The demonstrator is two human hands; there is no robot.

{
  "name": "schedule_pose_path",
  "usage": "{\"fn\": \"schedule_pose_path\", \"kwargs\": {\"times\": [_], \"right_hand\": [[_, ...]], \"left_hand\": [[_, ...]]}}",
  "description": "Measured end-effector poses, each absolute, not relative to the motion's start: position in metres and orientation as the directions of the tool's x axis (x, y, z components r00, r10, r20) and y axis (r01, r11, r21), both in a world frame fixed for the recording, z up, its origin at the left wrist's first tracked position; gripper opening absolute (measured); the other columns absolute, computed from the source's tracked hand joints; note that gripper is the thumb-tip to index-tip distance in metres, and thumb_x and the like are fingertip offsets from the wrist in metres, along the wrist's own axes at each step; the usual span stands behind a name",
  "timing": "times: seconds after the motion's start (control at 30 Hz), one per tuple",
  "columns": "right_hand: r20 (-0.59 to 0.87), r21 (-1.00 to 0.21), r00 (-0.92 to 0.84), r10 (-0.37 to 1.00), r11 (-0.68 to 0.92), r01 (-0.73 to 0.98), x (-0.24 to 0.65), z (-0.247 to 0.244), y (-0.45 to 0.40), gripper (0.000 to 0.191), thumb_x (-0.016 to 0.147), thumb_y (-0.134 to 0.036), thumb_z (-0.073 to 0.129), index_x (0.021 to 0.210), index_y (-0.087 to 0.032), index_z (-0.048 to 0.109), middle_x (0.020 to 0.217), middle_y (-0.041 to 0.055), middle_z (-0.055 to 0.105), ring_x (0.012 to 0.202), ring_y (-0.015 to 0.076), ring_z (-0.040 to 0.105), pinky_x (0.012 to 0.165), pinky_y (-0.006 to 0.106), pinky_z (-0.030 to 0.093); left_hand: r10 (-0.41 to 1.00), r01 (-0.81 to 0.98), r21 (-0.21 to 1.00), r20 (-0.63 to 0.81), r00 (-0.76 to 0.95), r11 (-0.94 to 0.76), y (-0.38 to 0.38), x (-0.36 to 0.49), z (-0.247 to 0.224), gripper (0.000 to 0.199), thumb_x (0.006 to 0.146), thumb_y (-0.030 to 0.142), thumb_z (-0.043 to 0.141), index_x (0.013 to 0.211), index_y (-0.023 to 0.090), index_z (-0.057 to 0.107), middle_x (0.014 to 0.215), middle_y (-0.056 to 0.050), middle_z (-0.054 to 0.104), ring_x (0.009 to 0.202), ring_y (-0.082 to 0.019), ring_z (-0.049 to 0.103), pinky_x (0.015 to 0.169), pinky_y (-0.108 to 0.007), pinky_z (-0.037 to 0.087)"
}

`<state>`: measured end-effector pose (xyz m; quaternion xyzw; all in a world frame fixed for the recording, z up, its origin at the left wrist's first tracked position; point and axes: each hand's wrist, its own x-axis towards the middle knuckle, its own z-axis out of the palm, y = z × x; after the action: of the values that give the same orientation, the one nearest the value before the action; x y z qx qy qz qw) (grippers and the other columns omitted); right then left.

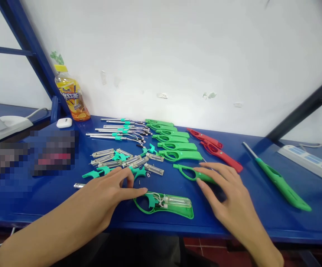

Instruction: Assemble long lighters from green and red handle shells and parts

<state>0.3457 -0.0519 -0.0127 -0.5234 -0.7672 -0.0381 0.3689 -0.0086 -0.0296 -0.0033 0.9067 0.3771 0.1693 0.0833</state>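
Observation:
Near the table's front edge lies an open green lighter shell (177,212), with a clear fuel tank (177,201), white wires and a teal trigger (151,200) inside. My left hand (113,189) is at the shell's left end, its thumb at the top edge; a metal tube (78,185) sticks out left of the hand, its middle hidden beneath. My right hand (226,189) has its thumb and fingers around another green shell half (188,172), which lies closed side up behind the open one. Part of that shell is hidden under the fingers.
Several green shells (180,155), two red shells (224,157), metal tubes with wires (107,137), clear tanks (153,169) and teal triggers (91,174) lie farther back. An assembled green lighter (283,187) and power strip (311,159) are right; a bottle (73,96) and white case (64,122) stand left.

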Motion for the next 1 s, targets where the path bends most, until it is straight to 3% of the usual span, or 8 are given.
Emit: {"fn": "schedule_pose_path", "kwargs": {"times": [0.1,0.2,0.37,0.53,0.7,0.8,1.0], "right_hand": [[0.602,-0.267,-0.180,0.778,0.408,0.873,0.359,-0.020,-0.047,0.024,0.107,-0.040,0.066,0.130,-0.036,0.073,0.145,0.0047,0.069,0.145,0.0357,0.051,0.120,0.068,0.035],[0.563,-0.259,-0.195,0.803,0.396,0.881,0.364,-0.027,-0.045,0.029,0.107,-0.043,0.066,0.135,-0.037,0.071,0.149,0.0037,0.068,0.152,0.0373,0.046,0.123,0.076,0.028],[0.524,-0.252,-0.209,0.826,0.385,0.888,0.366,-0.033,-0.042,0.027,0.111,-0.047,0.059,0.133,-0.038,0.071,0.132,0.0015,0.078,0.143,0.0387,0.056,0.120,0.081,0.026],[0.601,-0.233,-0.225,0.767,0.438,0.868,0.365,-0.030,-0.041,0.027,0.113,-0.053,0.054,0.123,-0.038,0.073,0.120,0.0009,0.082,0.123,0.0356,0.069,0.116,0.074,0.035],[0.649,-0.297,-0.248,0.719,0.540,0.788,0.354,-0.021,-0.051,0.014,0.111,-0.036,0.064,0.124,-0.036,0.070,0.123,-0.0029,0.081,0.113,0.0240,0.076,0.122,0.054,0.037],[0.628,-0.343,-0.302,0.718,0.603,0.720,0.338,-0.014,-0.060,0.019,0.111,-0.028,0.064,0.128,-0.036,0.068,0.127,-0.0053,0.080,0.117,0.0190,0.075,0.125,0.043,0.034],[0.596,-0.322,-0.418,0.685,0.681,0.658,0.301,-0.005,-0.070,0.020,0.113,-0.026,0.062,0.128,-0.037,0.070,0.129,-0.0084,0.079,0.114,0.0156,0.074,0.129,0.036,0.023]], "left_hand": [[0.730,0.702,0.204,0.133,0.670,-0.682,-0.031,-0.008,-0.004,0.097,0.087,-0.009,0.045,0.155,0.059,0.051,0.144,-0.002,0.058,0.088,-0.018,0.068,0.077,-0.029,0.052],[0.727,0.705,0.178,0.143,0.672,-0.687,-0.030,-0.006,-0.003,0.098,0.086,-0.010,0.045,0.156,0.058,0.050,0.138,-0.003,0.060,0.095,-0.020,0.070,0.078,-0.029,0.051],[0.684,0.660,0.182,0.213,0.698,-0.729,-0.030,-0.001,0.001,0.089,0.088,-0.010,0.044,0.152,0.049,0.060,0.125,-0.003,0.064,0.103,-0.020,0.070,0.074,-0.024,0.050],[0.697,0.675,0.174,0.199,0.689,-0.717,-0.031,0.003,0.004,0.082,0.090,-0.008,0.039,0.148,0.045,0.064,0.122,-0.004,0.064,0.101,-0.020,0.070,0.072,-0.025,0.050],[0.720,0.698,0.179,0.167,0.673,-0.694,-0.033,0.002,0.005,0.060,0.106,0.007,0.045,0.148,0.045,0.063,0.132,-0.004,0.065,0.113,-0.024,0.069,0.090,-0.033,0.055],[0.741,0.719,0.180,0.195,0.643,-0.671,-0.033,0.002,0.007,0.044,0.112,0.025,0.047,0.151,0.041,0.062,0.141,-0.005,0.063,0.122,-0.027,0.067,0.098,-0.038,0.055],[0.758,0.733,0.211,0.284,0.587,-0.646,-0.031,-0.002,0.016,0.050,0.115,0.036,0.045,0.164,0.044,0.042,0.153,-0.003,0.058,0.133,-0.028,0.062,0.103,-0.040,0.056]]}}
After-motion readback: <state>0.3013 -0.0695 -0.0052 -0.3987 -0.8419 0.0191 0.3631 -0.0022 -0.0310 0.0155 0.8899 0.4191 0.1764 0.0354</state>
